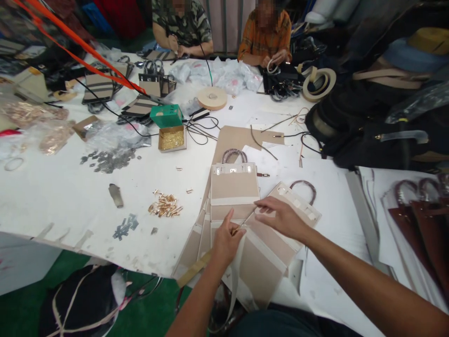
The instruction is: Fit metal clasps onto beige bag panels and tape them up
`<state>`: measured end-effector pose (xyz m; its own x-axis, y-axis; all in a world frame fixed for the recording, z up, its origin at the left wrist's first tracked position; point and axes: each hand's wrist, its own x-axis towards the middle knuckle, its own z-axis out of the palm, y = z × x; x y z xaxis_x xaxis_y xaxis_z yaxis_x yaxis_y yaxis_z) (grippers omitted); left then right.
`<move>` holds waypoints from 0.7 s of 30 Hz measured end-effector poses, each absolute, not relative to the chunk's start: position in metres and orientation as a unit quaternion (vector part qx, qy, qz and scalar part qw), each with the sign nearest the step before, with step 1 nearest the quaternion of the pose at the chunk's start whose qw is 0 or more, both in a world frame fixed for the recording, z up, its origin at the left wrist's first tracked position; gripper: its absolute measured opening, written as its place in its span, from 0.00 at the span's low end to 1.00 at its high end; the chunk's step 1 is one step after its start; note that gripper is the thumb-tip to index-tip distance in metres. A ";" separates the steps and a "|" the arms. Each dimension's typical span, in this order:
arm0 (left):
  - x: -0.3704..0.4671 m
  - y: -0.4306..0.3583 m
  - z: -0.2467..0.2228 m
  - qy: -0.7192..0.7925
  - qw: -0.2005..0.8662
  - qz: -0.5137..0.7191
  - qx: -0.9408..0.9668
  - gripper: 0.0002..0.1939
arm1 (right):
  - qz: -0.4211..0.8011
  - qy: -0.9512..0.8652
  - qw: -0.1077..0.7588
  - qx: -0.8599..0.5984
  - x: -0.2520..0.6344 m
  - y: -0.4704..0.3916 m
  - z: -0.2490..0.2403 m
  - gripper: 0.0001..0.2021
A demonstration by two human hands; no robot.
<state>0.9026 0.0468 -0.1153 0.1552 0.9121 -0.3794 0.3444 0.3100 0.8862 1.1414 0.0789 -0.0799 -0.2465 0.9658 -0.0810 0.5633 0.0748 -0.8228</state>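
My left hand [227, 238] is closed over a pale strap [235, 274] that hangs down toward the table's front edge. To its right, my right hand [278, 216] has its fingers apart above the beige bag panels, with nothing visible between them. Beyond my hands lies a flat beige bag piece [234, 185] with a brown handle and small metal plates. A second beige piece [298, 203], tilted to the right, lies partly under my right hand. More beige panels [263, 262] fan out below my hands.
Gold fittings [165, 206] and grey metal plates [125, 227] lie left. A box of small gold pieces [172, 139] stands farther back, near a tape roll [212, 98]. Two people work across the table. Brown bag pieces [417, 220] lie right.
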 end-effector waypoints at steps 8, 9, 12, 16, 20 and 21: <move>0.900 0.052 -0.110 0.607 0.450 0.211 0.620 0.17 | 0.350 -0.805 0.122 -0.464 1.094 0.093 -0.079 0.06; 0.899 0.052 -0.111 0.608 0.439 0.205 0.629 0.17 | 0.347 -0.808 0.111 -0.463 1.096 0.095 -0.081 0.07; 0.896 0.052 -0.113 0.586 0.428 0.190 0.661 0.13 | 0.356 -0.809 0.095 -0.457 1.102 0.102 -0.085 0.07; 0.896 0.055 -0.112 0.547 0.417 0.155 0.709 0.09 | 0.359 -0.836 0.060 -0.411 1.107 0.111 -0.086 0.08; 0.896 0.059 -0.106 0.529 0.361 0.104 0.761 0.09 | 0.337 -0.853 0.000 -0.398 1.105 0.116 -0.080 0.07; 0.897 0.060 -0.105 0.523 0.341 0.096 0.775 0.10 | 0.324 -0.856 -0.007 -0.402 1.103 0.116 -0.078 0.07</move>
<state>0.8966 0.0602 -0.1053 0.4342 0.8768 -0.2066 0.7454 -0.2209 0.6290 1.1031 0.1159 -0.0782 -0.6768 0.6838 -0.2727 0.6929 0.4666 -0.5497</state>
